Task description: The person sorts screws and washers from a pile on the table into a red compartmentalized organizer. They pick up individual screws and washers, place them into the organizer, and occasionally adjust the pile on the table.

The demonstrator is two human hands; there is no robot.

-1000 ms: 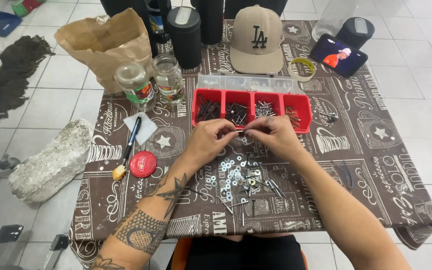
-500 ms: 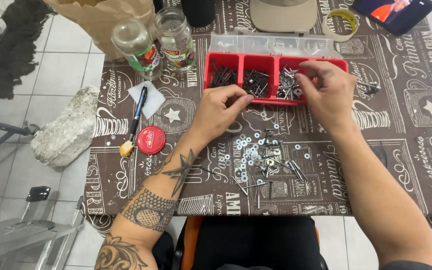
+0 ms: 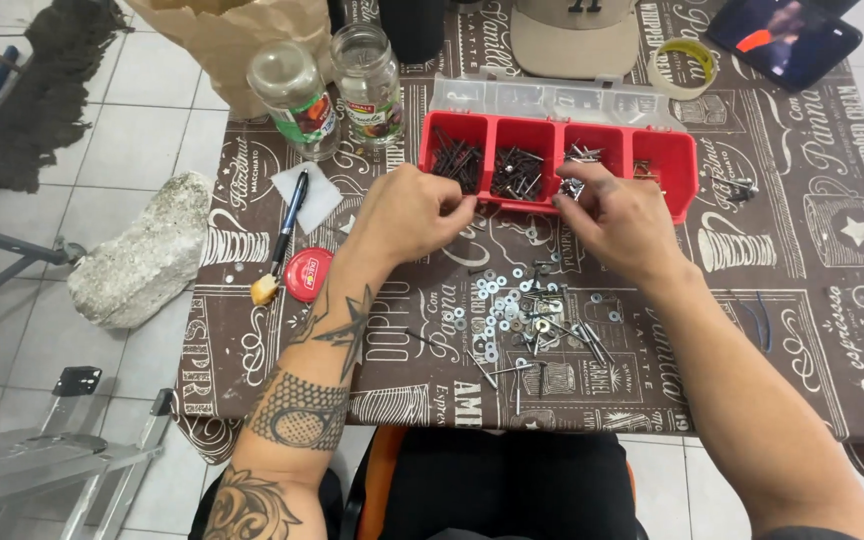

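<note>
It looked like a home: a tiled floor (image 3: 132,110), a printed tablecloth (image 3: 812,300), jars (image 3: 297,85), a cap (image 3: 572,35) and a mop (image 3: 42,90).

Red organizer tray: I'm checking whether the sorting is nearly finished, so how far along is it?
Done: the red organizer tray holds screws and nails in all four compartments. In hand: the right hand is at its front edge, the left hand beside it. Left: a loose pile of washers and nails on the tablecloth.

Right hand (image 3: 620,222) drawn back from red tray (image 3: 680,180) compartment toward table edge; fingertips possibly pinching small piece.
</note>
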